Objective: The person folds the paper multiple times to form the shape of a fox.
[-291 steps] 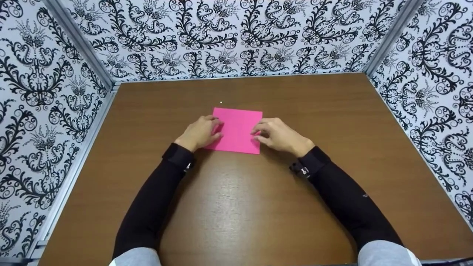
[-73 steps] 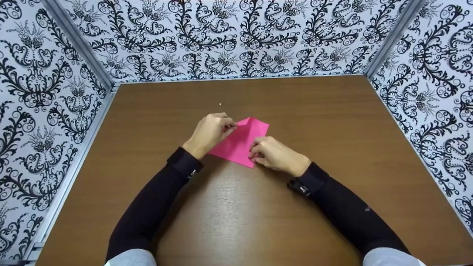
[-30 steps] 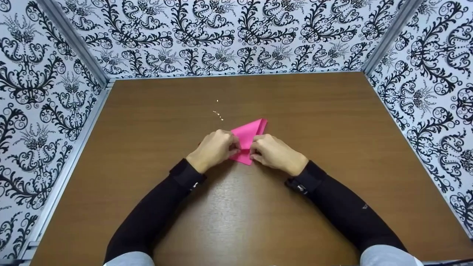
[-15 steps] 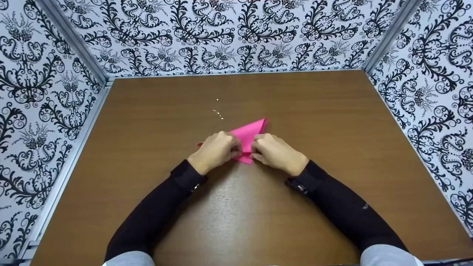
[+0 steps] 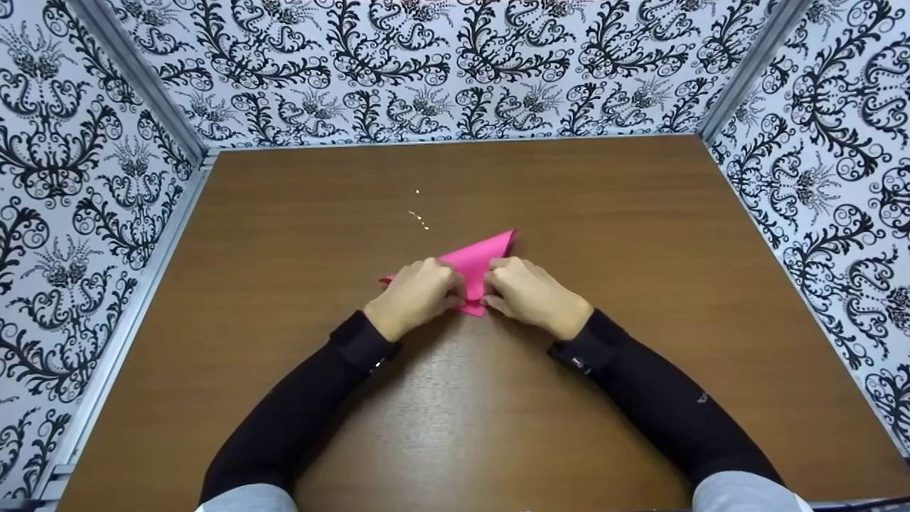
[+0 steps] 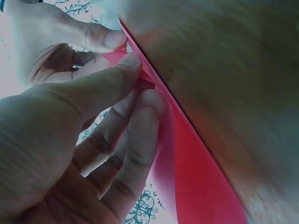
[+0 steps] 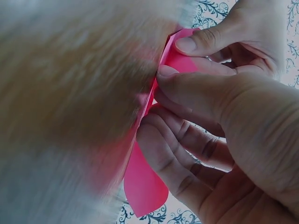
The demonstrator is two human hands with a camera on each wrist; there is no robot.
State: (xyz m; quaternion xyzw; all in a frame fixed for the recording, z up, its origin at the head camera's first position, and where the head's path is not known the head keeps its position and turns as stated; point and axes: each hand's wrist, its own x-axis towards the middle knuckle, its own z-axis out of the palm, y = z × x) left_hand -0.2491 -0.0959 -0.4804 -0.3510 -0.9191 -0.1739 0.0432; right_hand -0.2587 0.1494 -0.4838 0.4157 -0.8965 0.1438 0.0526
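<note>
A sheet of pink paper (image 5: 478, 260) lies on the wooden table with its far part bent over toward the person, so two layers overlap. My left hand (image 5: 419, 291) pinches the bent edge between thumb and fingers, as the left wrist view shows along the pink paper (image 6: 196, 172). On the other side my right hand (image 5: 533, 295) pinches the same edge, close to the left hand. In the right wrist view a curved flap of the paper (image 7: 145, 186) stands up beyond the fingers. A near corner of the sheet pokes out between the hands; the left corner is mostly hidden.
The brown wooden table (image 5: 604, 199) spreads all round the paper. Small pale specks (image 5: 419, 219) lie beyond it. Patterned black-and-white walls (image 5: 426, 71) with metal frame posts (image 5: 135, 78) close in the back and both sides.
The pink sheet went from flat to turned cornerwise, then its far part was bent over. In the last second both hands drew the bent edge slightly nearer the near corner. Pale specks appeared behind.
</note>
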